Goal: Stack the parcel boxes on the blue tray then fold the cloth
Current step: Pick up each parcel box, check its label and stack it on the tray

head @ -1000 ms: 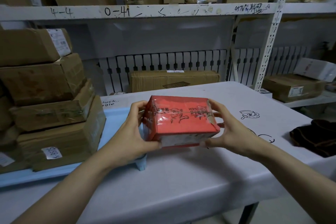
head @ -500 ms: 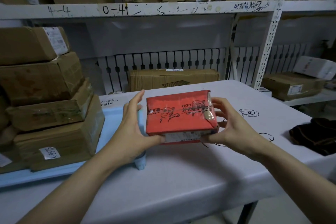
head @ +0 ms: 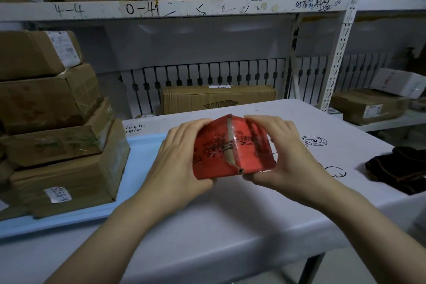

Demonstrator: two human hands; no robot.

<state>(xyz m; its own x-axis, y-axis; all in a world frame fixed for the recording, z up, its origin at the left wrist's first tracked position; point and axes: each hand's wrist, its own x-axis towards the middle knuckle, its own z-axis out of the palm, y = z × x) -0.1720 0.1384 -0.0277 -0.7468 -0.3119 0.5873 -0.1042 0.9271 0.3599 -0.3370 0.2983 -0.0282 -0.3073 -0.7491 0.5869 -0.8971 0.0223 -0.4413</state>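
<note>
A red taped parcel box [head: 232, 147] is held above the white table, turned so one corner edge faces me. My left hand [head: 182, 157] grips its left side and my right hand [head: 283, 157] grips its right side, thumbs under the bottom edge. To the left, a stack of several brown cardboard boxes [head: 53, 122] stands on the blue tray [head: 143, 152]. A dark cloth [head: 401, 168] with thin orange stripes lies crumpled at the table's right edge.
The white table [head: 230, 226] has small black doodles near the right hand. Behind it a flat brown carton [head: 219, 99] leans by a slotted white panel. Metal shelving [head: 341, 37] holds more boxes above and at the right.
Both hands have rotated the red box from flat with its top toward me to standing on edge with a corner facing me. It stays over the same spot.
</note>
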